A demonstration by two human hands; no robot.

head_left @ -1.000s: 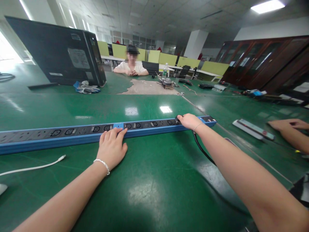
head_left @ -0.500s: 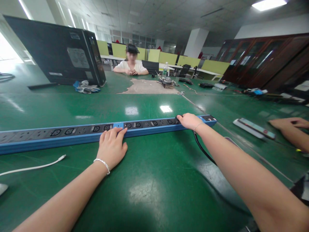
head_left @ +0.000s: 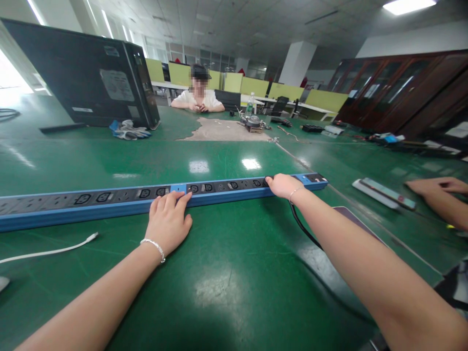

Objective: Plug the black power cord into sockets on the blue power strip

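Note:
A long blue power strip with black sockets lies across the green table. My left hand rests palm down against its near side, fingertips on the top face beside the blue middle section; the fingers are stretched out and somewhat apart. Near the strip's right end, my right hand is closed around a black plug. Most of that plug is hidden by the fingers, and I cannot tell how deep it sits in the socket. Its black cable drops from under my wrist and runs toward the lower right.
A black computer case stands at the back left, with gloves before it. A white cable lies at the left. Another person sits across the table; a co-worker's hand is at right, near a flat box.
My right hand has shifted very slightly left and down at the plug. The left hand stays on the strip, and the view has moved a little.

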